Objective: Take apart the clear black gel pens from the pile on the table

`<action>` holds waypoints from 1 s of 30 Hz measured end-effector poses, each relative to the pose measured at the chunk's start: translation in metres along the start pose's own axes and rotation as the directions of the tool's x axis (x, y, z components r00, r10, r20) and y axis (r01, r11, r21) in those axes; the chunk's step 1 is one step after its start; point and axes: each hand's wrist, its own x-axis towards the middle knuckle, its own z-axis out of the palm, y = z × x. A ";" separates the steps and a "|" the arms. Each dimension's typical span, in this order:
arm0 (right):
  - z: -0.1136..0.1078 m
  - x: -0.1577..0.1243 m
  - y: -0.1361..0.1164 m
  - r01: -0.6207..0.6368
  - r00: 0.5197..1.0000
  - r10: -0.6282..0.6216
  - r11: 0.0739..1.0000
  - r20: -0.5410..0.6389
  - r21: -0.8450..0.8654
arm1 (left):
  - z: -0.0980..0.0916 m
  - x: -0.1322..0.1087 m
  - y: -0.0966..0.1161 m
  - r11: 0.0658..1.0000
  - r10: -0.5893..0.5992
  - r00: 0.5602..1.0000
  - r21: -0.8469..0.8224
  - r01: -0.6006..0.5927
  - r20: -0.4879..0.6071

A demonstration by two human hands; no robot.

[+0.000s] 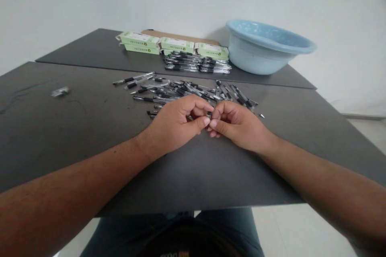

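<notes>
My left hand [183,122] and my right hand [237,122] meet over the middle of the dark table, fingertips touching. Both are closed in a pinch around a small black pen part [209,115]; the fingers cover most of it. Just beyond my hands lies a loose heap of clear-barrelled pens with black grips [181,88], pointing various ways. Some of the heap is hidden behind my left hand. A small silvery pen tip [261,116] rests on the table to the right of my right hand.
Neatly laid pens [197,63] lie at the back, before stacked green-and-white boxes [177,44]. A light blue basin [259,56] stands at the back right. A small clear packet [60,91] lies on the grey table [193,180] at left. A seam divides two tabletops.
</notes>
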 end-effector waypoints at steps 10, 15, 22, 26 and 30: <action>0.010 -0.005 -0.006 0.076 0.997 -0.074 0.996 -0.024 0.055 | 0.002 0.002 0.000 0.967 -0.104 0.994 -0.235 0.104 0.012; 0.009 -0.002 -0.007 0.055 0.996 -0.049 0.995 -0.069 0.087 | 0.001 0.000 0.002 0.998 -0.012 0.999 -0.062 0.008 -0.050; 0.002 -0.001 -0.007 0.012 0.997 -0.004 0.994 -0.072 0.107 | -0.002 -0.004 0.012 0.970 0.122 0.987 0.222 -0.096 -0.108; -0.002 -0.004 -0.008 -0.009 1.000 0.009 0.996 -0.003 -0.093 | -0.005 -0.006 0.011 0.921 0.207 0.976 0.348 -0.172 -0.066; -0.005 -0.006 -0.011 0.041 0.999 -0.038 0.969 0.018 -0.245 | -0.007 -0.007 0.009 0.880 0.258 0.966 0.417 -0.228 -0.018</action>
